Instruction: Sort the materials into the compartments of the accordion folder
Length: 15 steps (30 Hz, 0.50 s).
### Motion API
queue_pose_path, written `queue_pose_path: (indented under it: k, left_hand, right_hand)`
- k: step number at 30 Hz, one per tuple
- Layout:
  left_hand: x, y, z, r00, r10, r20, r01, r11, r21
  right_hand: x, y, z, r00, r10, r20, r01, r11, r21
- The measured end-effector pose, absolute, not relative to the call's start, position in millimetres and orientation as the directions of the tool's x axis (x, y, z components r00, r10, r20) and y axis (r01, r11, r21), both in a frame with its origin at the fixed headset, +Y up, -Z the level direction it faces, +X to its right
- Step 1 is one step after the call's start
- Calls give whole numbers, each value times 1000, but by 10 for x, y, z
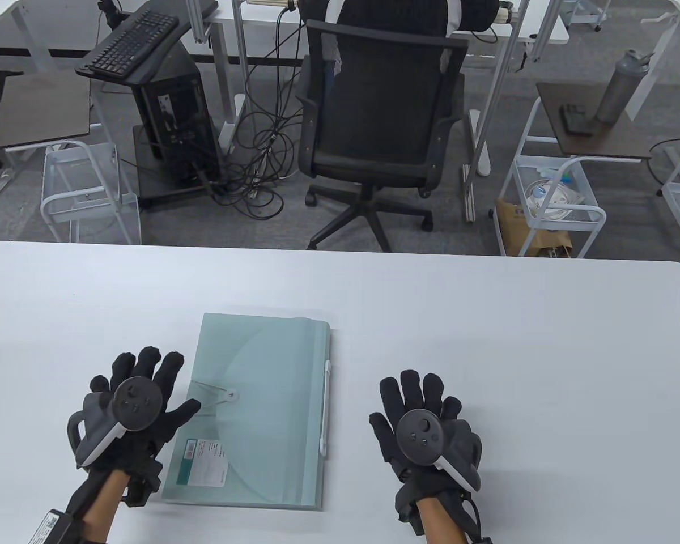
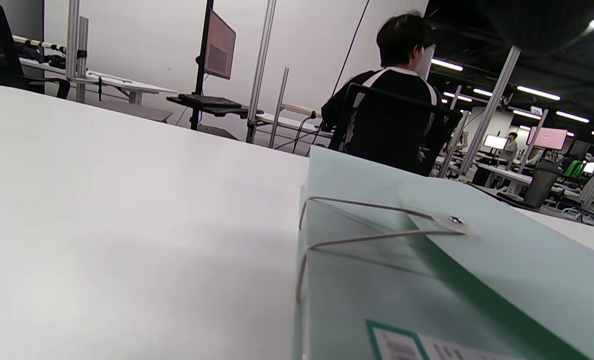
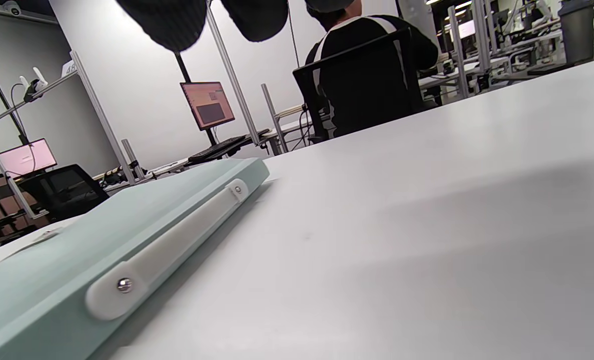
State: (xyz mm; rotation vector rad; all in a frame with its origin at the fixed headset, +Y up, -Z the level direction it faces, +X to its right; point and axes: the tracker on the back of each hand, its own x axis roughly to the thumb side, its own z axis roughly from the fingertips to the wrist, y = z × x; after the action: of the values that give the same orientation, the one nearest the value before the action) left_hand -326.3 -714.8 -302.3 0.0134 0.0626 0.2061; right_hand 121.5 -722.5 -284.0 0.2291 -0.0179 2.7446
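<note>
White table [image 1: 487, 317] carries a pale green translucent accordion folder [image 1: 260, 408], lying flat and closed left of centre near the front edge, flap tied by an elastic cord to a round button [image 1: 232, 395], white label [image 1: 204, 454] at its near-left corner, white handle strip [image 1: 325, 405] along its right side. Left hand [image 1: 139, 396] lies with fingers spread wide and flat, thumb tip at the folder's left edge, probably touching it; right hand [image 1: 422, 422] is flat with fingers straight on bare table, holding nothing, apart from the folder's right edge. Bare tabletop runs beyond the folder and to the right of the right hand.
</note>
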Motion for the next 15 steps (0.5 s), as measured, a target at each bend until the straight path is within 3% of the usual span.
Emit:
queue_pose_path:
  k: [15]
  left_hand:
    - [-3498, -7307, -2898, 975, 196, -105, -190, 979, 68]
  right_hand:
    - [1360, -7325, -2784, -939, 313, 141, -326, -942, -83]
